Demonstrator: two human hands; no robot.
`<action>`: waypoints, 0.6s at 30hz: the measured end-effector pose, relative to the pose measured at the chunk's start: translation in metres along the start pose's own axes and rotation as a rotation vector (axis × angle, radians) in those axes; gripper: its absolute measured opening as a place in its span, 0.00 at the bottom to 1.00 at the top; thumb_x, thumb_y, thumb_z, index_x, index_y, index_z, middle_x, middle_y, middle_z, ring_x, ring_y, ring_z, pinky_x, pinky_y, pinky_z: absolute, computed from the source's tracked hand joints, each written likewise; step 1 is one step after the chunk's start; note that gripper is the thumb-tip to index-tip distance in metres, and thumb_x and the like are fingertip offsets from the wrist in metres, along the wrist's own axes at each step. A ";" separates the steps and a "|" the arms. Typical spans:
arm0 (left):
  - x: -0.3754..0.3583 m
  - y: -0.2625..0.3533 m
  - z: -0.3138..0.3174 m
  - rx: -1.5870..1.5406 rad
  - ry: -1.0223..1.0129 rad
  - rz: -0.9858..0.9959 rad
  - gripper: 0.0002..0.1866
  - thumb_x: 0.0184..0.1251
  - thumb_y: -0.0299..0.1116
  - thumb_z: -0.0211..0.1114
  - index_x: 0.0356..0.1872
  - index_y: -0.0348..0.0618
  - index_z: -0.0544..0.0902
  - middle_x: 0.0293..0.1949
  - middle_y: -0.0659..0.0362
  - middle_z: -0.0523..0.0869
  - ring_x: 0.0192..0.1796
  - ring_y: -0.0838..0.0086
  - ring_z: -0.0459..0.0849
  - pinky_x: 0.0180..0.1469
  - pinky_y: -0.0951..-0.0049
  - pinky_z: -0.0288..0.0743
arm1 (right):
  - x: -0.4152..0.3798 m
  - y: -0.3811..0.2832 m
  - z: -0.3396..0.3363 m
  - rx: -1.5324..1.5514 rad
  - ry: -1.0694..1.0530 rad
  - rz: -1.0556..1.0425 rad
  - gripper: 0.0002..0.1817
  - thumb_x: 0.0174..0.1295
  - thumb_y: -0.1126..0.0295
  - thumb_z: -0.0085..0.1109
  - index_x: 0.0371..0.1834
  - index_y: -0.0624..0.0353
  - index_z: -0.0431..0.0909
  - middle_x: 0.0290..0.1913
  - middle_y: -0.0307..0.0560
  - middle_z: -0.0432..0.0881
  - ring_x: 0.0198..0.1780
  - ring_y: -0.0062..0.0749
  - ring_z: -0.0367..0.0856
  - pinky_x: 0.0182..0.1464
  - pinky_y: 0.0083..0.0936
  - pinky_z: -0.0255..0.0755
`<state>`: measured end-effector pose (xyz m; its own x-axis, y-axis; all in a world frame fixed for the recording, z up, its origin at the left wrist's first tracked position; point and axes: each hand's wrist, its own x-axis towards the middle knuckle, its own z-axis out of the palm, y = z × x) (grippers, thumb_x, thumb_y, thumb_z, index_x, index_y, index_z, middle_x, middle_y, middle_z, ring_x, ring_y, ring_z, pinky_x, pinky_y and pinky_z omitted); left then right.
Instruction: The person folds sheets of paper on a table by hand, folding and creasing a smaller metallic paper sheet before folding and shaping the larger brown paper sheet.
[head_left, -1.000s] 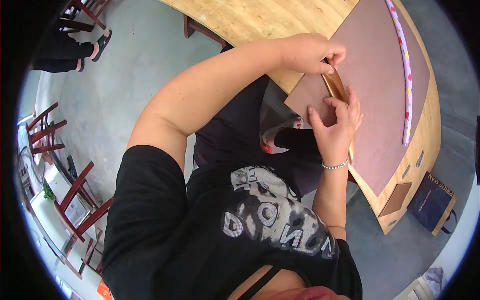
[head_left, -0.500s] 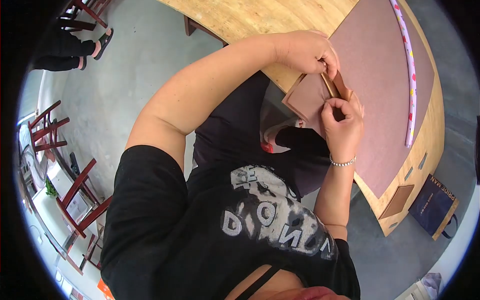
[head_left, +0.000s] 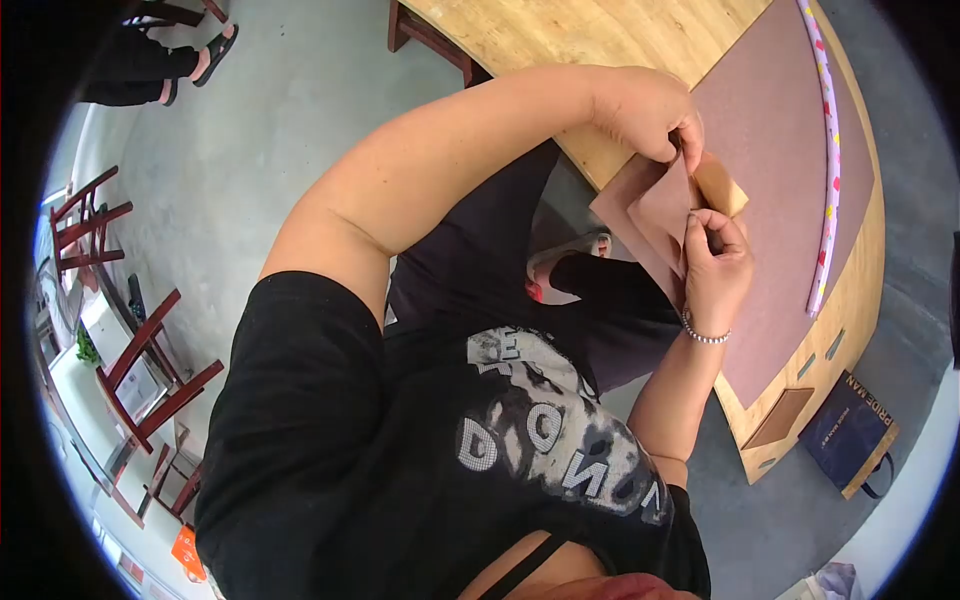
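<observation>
- The desk [head_left: 520, 35] curves across the top, and a big brown sheet [head_left: 790, 170] covers its right part.
- A long patterned roll [head_left: 828, 150] lies near the desk's far edge, well apart from my hands.
- My left hand [head_left: 650, 105] reaches in with the arm bent and pinches the folded brown paper [head_left: 665, 215] at its top.
- My right hand [head_left: 715, 265] grips the paper's lower side with fingers closed, at the desk's near edge.

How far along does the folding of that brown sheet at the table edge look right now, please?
Partly done: the brown sheet already shows creased, overlapping flaps and a tan underside turned up. In hand: the left hand pinches its upper corner and the right hand grips the lower edge, lifting it off the mat. Left: the flaps are not yet flat. The patterned roll lies untouched.
</observation>
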<state>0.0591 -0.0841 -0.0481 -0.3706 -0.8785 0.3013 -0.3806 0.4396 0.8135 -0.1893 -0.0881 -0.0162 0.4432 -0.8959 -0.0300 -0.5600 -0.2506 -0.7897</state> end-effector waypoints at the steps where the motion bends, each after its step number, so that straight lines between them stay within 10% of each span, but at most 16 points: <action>1: 0.000 -0.001 0.000 -0.001 0.000 0.003 0.14 0.50 0.23 0.62 0.36 0.46 0.91 0.44 0.59 0.90 0.52 0.67 0.84 0.69 0.65 0.64 | 0.001 0.002 -0.001 0.058 -0.003 0.030 0.04 0.62 0.75 0.66 0.35 0.66 0.85 0.40 0.37 0.83 0.37 0.19 0.79 0.43 0.18 0.74; 18: 0.000 0.007 -0.006 0.154 -0.029 -0.021 0.09 0.61 0.35 0.70 0.36 0.40 0.88 0.49 0.55 0.89 0.56 0.62 0.84 0.75 0.53 0.58 | -0.004 0.015 -0.015 0.126 0.039 -0.149 0.09 0.69 0.76 0.59 0.46 0.68 0.85 0.63 0.57 0.80 0.67 0.38 0.76 0.67 0.30 0.67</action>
<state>0.0615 -0.0818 -0.0392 -0.3850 -0.8828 0.2690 -0.5127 0.4470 0.7330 -0.2105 -0.0938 -0.0188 0.4859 -0.8665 0.1142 -0.3972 -0.3353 -0.8543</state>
